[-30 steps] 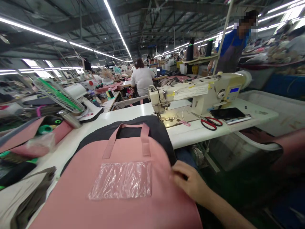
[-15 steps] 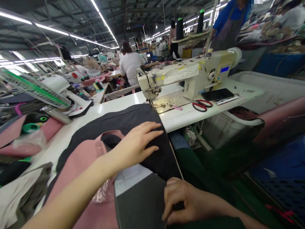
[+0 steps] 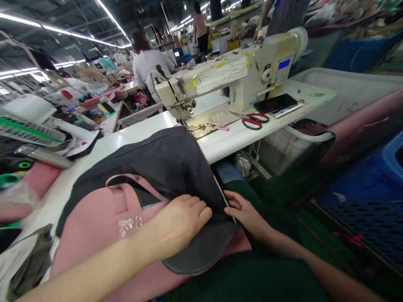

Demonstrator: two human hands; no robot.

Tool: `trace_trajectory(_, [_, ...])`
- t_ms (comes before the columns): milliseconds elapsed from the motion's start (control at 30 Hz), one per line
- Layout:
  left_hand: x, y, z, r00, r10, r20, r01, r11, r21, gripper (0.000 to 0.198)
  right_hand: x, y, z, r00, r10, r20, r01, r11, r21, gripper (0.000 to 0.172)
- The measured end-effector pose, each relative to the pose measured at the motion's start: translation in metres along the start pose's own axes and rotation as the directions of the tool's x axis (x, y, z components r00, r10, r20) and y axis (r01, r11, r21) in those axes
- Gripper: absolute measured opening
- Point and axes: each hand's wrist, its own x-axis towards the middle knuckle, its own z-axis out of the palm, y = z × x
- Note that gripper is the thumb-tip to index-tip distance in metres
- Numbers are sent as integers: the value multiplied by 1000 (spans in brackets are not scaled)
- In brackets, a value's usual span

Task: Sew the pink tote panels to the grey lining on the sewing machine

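Note:
A black fabric panel [image 3: 170, 163] runs from under the needle of the sewing machine [image 3: 226, 79] down to my lap. Over it lies a pink leather-like piece [image 3: 91, 218] with a narrow strap and a bit of clear plastic. My left hand [image 3: 185, 220] is closed, its curled fingers gathering the black panel just above a dark grey flap [image 3: 201, 251] with a stitched curved edge. At the panel's right edge, my right hand [image 3: 247, 214] pinches the fabric between thumb and fingers. What lies under my left palm is hidden.
Red-handled scissors [image 3: 255, 121], pink-handled snips [image 3: 220, 127] and a dark phone [image 3: 277, 103] lie on the white table [image 3: 223, 146]. A grey bin [image 3: 283, 151] and a blue crate [image 3: 362, 201] stand at the right. A person in white [image 3: 151, 67] sits beyond the machine.
My left hand has drawn back toward me and curled its fingers. My right hand has moved up along the panel's edge. The grey flap has turned and folded lower; the view has shifted right.

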Motion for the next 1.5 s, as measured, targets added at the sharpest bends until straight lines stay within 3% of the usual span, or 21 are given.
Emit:
trace_trajectory(67, [2,17,9,996,-83,27,82,996,38,9,-1,-2,3,963,150,224,-169,983,71,33])
trace_trajectory(133, [10,31,18,985,-172,6,170,977,125,19,-7,-6,4,940,174,294,-202,977,67,25])
trace_trajectory(233, [24,44,28,959,-281,-27,283,950,136,39,-18,-7,2,960,121,254,-132,991,27,19])
trace_trajectory(333, [31,53,38,937,-336,-94,340,940,25,14,-22,2,0,989,79,129,-80,997,0,21])
trace_trajectory(433, [32,64,44,901,-398,-175,399,916,-30,7,-19,11,2,997,61,37,-62,998,28,23])
trace_trajectory(467, [33,67,44,882,-435,-183,433,900,-52,4,-18,11,3,998,53,38,-55,997,45,23])
trace_trajectory(567, [36,75,38,816,-558,-150,540,829,-146,30,-14,1,7,992,10,129,-23,995,97,23])
trace_trajectory(633, [36,79,31,790,-603,-112,582,795,-171,35,-14,-9,8,980,-14,198,-15,990,143,23])
trace_trajectory(767, [32,87,23,816,-577,-45,563,809,-170,15,-16,-21,7,952,68,298,-165,935,314,27])
trace_trajectory(867, [27,95,25,824,-564,-59,548,818,-172,7,-15,-23,7,942,117,314,-232,904,359,28])
trace_trajectory(1000, [19,101,29,758,-608,-234,551,790,-268,14,-13,-23,8,949,111,294,-219,906,362,32])
trace_trajectory(1067, [12,102,28,754,-585,-299,489,804,-339,13,-13,-23,9,957,89,276,-183,924,337,33])
trace_trajectory(1233, [2,105,19,775,-556,-300,343,769,-539,15,-15,-27,11,971,25,239,-84,967,241,33])
trace_trajectory(1433, [8,111,17,755,-612,-237,490,765,-417,16,-18,-33,13,965,-40,261,-8,984,178,33])
trace_trajectory(1500, [8,112,18,744,-608,-277,486,777,-400,15,-19,-34,13,965,-64,254,27,989,144,34])
